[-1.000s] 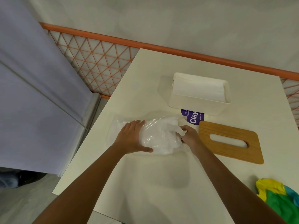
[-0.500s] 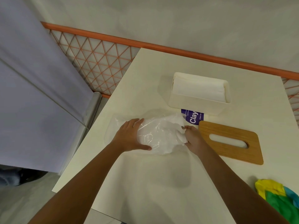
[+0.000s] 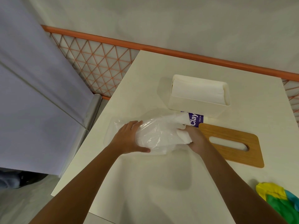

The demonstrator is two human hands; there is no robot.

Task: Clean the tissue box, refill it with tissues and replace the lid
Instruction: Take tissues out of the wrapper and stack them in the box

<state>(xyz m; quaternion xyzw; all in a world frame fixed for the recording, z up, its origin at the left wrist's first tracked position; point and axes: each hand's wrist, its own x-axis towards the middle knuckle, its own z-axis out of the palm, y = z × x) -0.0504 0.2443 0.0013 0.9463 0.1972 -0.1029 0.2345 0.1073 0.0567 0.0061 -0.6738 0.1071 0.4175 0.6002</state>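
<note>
On the table (image 3: 161, 188), left hand (image 3: 127, 139) gripping the tissue pack (image 3: 155, 135), right hand (image 3: 196, 139) clutching its tissues (image 3: 184, 138)

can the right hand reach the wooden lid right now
Probably yes: the wooden lid lies bare just beside the right hand, nothing between them, but that hand is pinching tissues from the tissue pack and must let go first.
</note>
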